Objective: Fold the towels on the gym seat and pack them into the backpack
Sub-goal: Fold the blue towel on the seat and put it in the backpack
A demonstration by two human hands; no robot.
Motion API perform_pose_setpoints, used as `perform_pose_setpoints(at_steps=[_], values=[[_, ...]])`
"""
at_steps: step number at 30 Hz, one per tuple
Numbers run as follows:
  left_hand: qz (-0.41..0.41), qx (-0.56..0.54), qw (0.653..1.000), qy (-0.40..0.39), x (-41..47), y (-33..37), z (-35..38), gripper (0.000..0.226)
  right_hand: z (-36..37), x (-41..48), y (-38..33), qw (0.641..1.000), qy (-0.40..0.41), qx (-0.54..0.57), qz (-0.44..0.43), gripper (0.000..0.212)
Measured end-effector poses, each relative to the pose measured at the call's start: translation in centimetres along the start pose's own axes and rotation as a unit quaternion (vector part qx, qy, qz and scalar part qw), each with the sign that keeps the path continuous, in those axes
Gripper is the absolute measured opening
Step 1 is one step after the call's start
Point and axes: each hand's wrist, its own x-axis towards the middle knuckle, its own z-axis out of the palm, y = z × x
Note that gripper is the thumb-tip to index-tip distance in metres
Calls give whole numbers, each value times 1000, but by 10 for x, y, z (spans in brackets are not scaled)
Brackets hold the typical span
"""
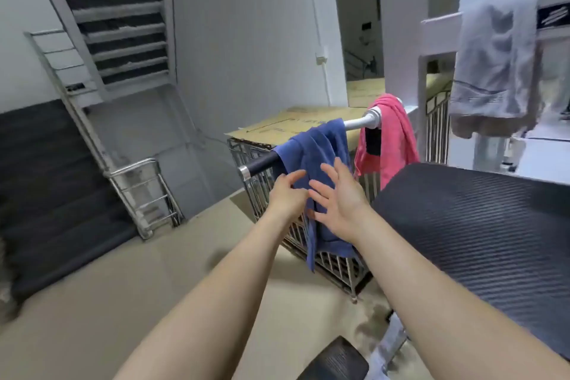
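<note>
Reaching for the blue towel with both hands. Left hand: fingers spread and loosely curved at the towel's left edge, holding nothing. Right hand: fingers straight and fanned in front of the hanging cloth, holding nothing. Contact with the cloth: cannot tell for either.

The towel hangs bunched over the bar, with a long tail dropping past my wrists. Pink towel hangs further right on the same bar. Grey towel hangs far right. Seat is near right. Backpack not in view.

Plan, as I judge it: pinch the top fold at the bar, hands set apart. Lift up and off rather than drag toward me, since the tail could snag on the rack below. Find two corners before carrying it to the seat to fold.
</note>
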Motion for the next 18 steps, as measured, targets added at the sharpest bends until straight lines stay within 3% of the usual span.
perform_pose_setpoints(at_steps=[3,6,8,11,14,18], values=[[11,-25,999,-28,33,-5,-3,48,15,45,-2,994,67,-78,-39,50],[91,-110,989,43,39,-3,-12,27,19,86,-4,955,148,-219,-136,64],[156,-198,966,62,37,4,-26,20,12,113,-8,930,190,-253,-185,73],[215,-288,932,47,51,17,-63,26,10,139,-13,923,231,-228,-206,82],[202,-358,912,-3,84,21,-93,33,11,153,-11,943,243,-171,-148,89],[101,-461,875,-108,111,21,-102,34,23,145,2,959,253,-64,-111,51]])
